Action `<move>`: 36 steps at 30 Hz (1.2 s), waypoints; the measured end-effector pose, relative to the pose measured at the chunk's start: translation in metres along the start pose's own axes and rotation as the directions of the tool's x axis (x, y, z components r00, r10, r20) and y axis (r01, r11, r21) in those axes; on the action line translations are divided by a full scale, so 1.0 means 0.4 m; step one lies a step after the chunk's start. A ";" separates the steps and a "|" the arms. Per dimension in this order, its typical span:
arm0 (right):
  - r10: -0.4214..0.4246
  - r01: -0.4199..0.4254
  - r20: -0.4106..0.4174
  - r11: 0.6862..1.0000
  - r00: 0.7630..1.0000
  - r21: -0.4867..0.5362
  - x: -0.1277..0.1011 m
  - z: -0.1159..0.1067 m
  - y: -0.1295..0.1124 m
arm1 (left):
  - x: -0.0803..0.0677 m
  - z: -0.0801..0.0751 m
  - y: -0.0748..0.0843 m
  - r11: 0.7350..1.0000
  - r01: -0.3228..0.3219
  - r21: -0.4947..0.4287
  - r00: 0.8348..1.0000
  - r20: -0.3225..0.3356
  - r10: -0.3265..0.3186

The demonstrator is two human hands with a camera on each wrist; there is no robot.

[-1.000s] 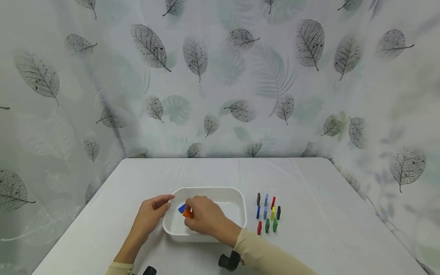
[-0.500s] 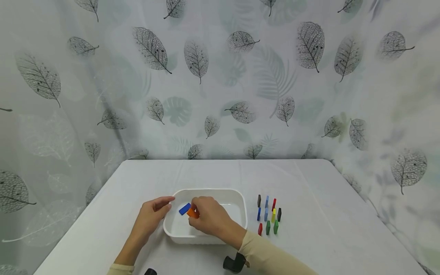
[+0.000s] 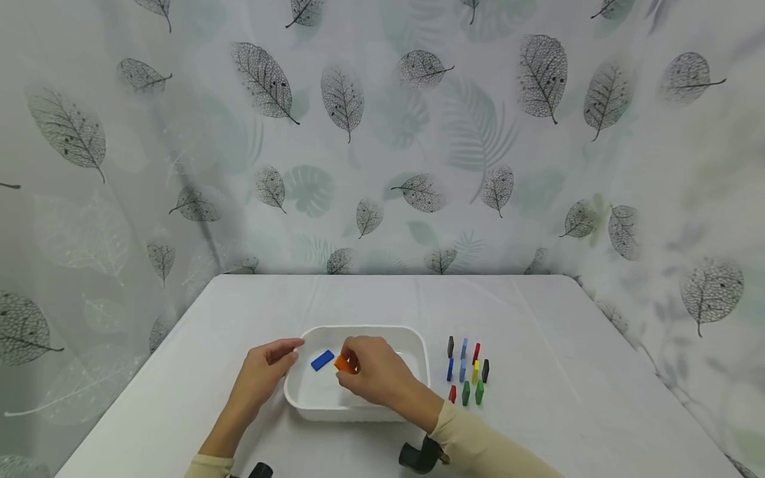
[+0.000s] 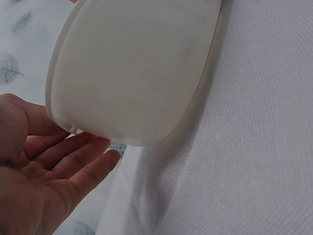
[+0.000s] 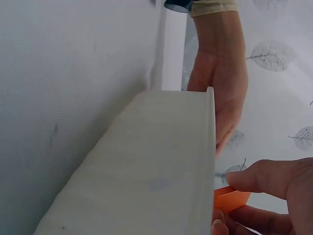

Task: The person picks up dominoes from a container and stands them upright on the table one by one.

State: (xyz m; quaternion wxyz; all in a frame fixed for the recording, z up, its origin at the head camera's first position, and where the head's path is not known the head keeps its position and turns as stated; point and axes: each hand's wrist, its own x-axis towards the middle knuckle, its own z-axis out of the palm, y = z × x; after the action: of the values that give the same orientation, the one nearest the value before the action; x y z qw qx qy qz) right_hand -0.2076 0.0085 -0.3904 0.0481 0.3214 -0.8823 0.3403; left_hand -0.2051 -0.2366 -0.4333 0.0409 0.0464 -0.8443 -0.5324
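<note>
A person sits at a white tabletop [image 3: 538, 318] with a shallow white tray [image 3: 418, 345] in front of them; every place below is given from this tray.

The right hand [image 3: 373, 375] hovers over the middle of the tray, its grip pinching a small orange block [image 3: 342, 362] between thumb and fingertips, lifted clear of the tray floor. The right wrist view shows the same orange block [image 5: 230, 199] held just past the tray's rim [image 5: 210, 147].

The left hand [image 3: 263, 372] rests against the tray's left outer wall, fingers straight and relaxed, grasping nothing. In the left wrist view the fingers [image 4: 73, 166] lie under the curve of the tray wall [image 4: 132, 73].

A blue block [image 3: 322, 360] lies flat inside the tray, just left of the orange one.

Just right of the tray stand small upright blocks [image 3: 466, 372] in close rows: dark, blue, red, yellow and green.

Risk, as a judgement: the pinch covers only a small part of the orange block, so it could slip and drop back into the tray. The upright blocks stand close together, so a brush from the right hand or sleeve could topple several at once.
</note>
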 end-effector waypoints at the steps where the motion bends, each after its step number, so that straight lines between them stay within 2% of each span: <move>1: -0.007 0.007 -0.006 1.000 1.000 0.005 -0.003 -0.004 0.001 | 0.000 0.000 0.000 1.000 -0.001 0.000 1.000 -0.001 0.001; 12: -0.030 0.032 -0.046 0.998 0.998 0.046 -0.045 -0.047 0.028 | 0.000 -0.003 -0.008 1.000 -0.013 -0.023 1.000 -0.001 0.013; 23: 0.016 -0.013 -0.060 0.998 0.998 0.065 -0.073 -0.094 0.042 | 0.003 -0.005 -0.009 0.999 -0.015 -0.036 1.000 0.008 0.015; 36: 0.018 -0.010 -0.119 0.998 0.993 0.065 -0.096 -0.122 0.060 | 0.007 -0.006 -0.010 0.999 -0.018 -0.047 1.000 0.008 0.019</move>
State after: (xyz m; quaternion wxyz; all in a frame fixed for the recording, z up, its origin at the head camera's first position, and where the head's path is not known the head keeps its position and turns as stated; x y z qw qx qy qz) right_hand -0.1982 0.0734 -0.3784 0.0883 0.2956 -0.8687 0.3876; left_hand -0.2075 -0.2407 -0.4358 0.0432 0.0354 -0.8320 -0.5520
